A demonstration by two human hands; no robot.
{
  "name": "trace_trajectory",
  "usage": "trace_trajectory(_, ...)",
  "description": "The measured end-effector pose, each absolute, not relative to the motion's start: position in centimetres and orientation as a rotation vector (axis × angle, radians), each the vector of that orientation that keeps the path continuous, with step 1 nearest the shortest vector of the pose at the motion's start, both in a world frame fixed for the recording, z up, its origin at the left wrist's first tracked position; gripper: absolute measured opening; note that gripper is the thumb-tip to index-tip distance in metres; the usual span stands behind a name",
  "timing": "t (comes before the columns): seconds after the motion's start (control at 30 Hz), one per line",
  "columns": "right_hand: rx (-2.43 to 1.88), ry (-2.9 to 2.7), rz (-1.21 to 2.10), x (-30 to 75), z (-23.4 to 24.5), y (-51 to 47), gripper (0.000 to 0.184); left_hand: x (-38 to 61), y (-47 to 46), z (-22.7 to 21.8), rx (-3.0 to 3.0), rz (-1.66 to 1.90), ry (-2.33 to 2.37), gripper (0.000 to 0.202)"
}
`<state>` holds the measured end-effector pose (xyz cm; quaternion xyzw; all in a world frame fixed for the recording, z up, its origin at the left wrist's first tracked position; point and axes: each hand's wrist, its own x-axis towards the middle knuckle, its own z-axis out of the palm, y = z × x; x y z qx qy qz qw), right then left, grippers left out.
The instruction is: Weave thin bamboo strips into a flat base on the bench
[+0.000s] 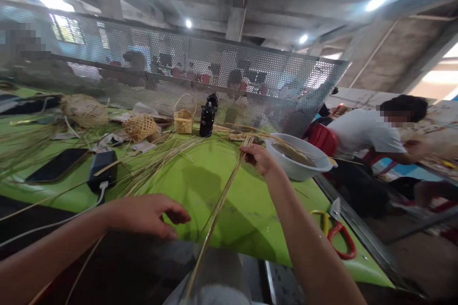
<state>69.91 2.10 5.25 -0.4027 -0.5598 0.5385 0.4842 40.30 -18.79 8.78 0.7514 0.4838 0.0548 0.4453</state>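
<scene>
Bundle of plant strips [236,169] is held near its far end by the right hand [258,158], over the far half of the green worktop [250,205]. Right grip: closed, thumb and fingers pinched together round the strips; a short tuft of splayed ends is left projecting beyond the fingertips.

Key relation: the long axis is run slantwise, from the right grip down toward the wearer and leftward, past the near edge of the worktop. Almost the whole length is thus left on the near-left side of that grip. A thinner strand is seen parted slightly from the main run on its left side.

Left hand [157,212] is held low, to the left of the bundle's middle stretch, fingertips pointed toward it. Left grip: partly open, thumb set apart from the curled fingers; nothing is seen in it, and a gap is left between it and the strips. The upper end is nearest the right hand; the lower stretch is nearer the left.

White basin [299,173] is placed just beyond the right wrist, on the right. Scissors [339,236] are laid to the right of the right forearm. Loose strips [161,158] are spread left of the bundle, well clear of the right grip.
</scene>
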Motion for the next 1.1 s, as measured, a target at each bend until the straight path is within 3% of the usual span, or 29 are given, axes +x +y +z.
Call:
trace_trajectory(0.17,-1.027,-1.426,1.383,67.3,3.8,3.8,0.031,40.8,-15.8,8.5,2.067,0.410,1.381,0.039)
trace_trajectory(0.37,-1.109,-1.572,1.398,64.2,1.3,6.2,0.033,44.6,-10.5,3.4,2.561,0.407,1.266,0.050)
trace_trajectory(0.57,-1.215,-1.741,1.330,63.4,-1.0,7.8,0.031,45.3,-6.7,-0.8,2.602,0.402,1.210,0.051)
trace_trajectory(0.7,-1.298,-1.871,1.176,63.4,-2.1,8.4,0.030,45.1,-5.9,-2.0,2.607,0.379,1.182,0.048)
trace_trajectory(0.93,-1.465,-1.966,0.627,65.7,-0.7,7.0,0.023,45.1,-5.9,-2.2,2.617,0.323,1.181,0.052)
trace_trajectory(1.1,-1.318,-2.163,0.494,68.1,0.4,2.6,0.024,44.9,-5.7,-1.9,2.666,0.341,1.172,0.053)
